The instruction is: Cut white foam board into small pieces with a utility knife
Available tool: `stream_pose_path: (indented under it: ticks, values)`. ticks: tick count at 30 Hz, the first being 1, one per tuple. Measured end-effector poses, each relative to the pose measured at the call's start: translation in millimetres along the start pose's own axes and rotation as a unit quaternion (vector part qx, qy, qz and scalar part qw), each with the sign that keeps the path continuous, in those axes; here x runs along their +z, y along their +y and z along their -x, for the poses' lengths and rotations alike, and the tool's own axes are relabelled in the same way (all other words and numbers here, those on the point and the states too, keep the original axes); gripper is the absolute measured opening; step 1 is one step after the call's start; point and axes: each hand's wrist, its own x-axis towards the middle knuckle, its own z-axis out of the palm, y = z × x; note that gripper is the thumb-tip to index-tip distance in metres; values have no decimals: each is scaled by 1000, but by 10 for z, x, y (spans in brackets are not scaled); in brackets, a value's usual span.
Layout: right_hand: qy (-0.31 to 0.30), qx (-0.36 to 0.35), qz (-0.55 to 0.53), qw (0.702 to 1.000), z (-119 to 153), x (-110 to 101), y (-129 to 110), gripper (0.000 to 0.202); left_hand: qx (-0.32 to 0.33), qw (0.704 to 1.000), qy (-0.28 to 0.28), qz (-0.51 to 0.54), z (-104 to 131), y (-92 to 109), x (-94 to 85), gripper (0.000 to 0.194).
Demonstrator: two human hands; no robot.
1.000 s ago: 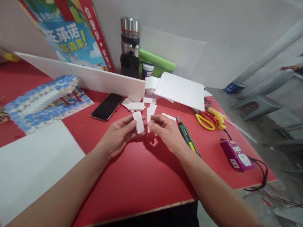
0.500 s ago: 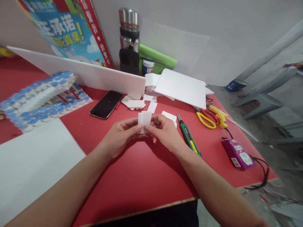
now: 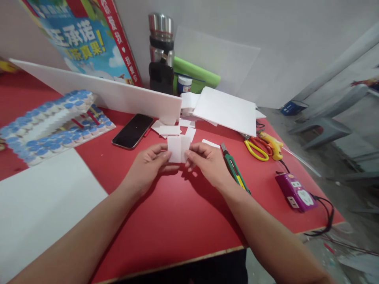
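My left hand (image 3: 154, 159) pinches a small white rectangular card (image 3: 174, 149) between thumb and fingers, holding it upright above the red table. Close beside it, my right hand (image 3: 204, 159) grips a second white card (image 3: 185, 146) by its right side. The two cards meet or slightly overlap in the middle; which lies in front is hard to tell. Just beyond my hands lie several loose white pieces (image 3: 169, 130). One more white piece (image 3: 211, 144) shows behind my right hand. A green box cutter (image 3: 235, 169) rests right of that hand.
At left stand a blue-and-white model (image 3: 68, 118) and a white sheet (image 3: 47, 213), with a phone (image 3: 132, 131) nearby. White boards (image 3: 226, 110) lie at the back. On the right are yellow-handled scissors (image 3: 257, 152), a yellow glue gun (image 3: 272, 145) and a purple power socket (image 3: 296, 191).
The two cards, stacked almost together before, have been slid apart sideways. My hands have spread a little, the left one moving left with its card.
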Motion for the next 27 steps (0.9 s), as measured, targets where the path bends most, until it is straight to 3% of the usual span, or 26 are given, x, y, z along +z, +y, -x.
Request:
stream_pose_path:
  ticks: [8,11,13,16,19,22,24,27]
  values:
    - [-98,-32,7,995,47,57,-13,25,31,997,-72,-27,15,-24,7,29]
    - [-104,-15,32,994,28,1,-15,30,41,997,-39,-49,8,-5,2,30]
    - [-69,-21,82,994,10,-60,-23,33,63,992,-7,-108,19,9,5,31]
    - [-9,-93,173,980,-4,-144,-51,35,119,964,7,-237,52,14,18,26]
    - [-13,-217,231,948,31,-150,-91,14,149,947,-15,-285,63,-19,26,21]
    - [-25,-309,261,914,87,-99,-112,17,178,933,-36,-312,41,-57,9,16]
    - [-39,-313,280,907,98,-85,-103,22,190,920,-38,-340,22,-67,-9,15]
    - [-65,-279,302,909,63,-128,-67,23,165,926,-28,-339,4,-64,-18,18]
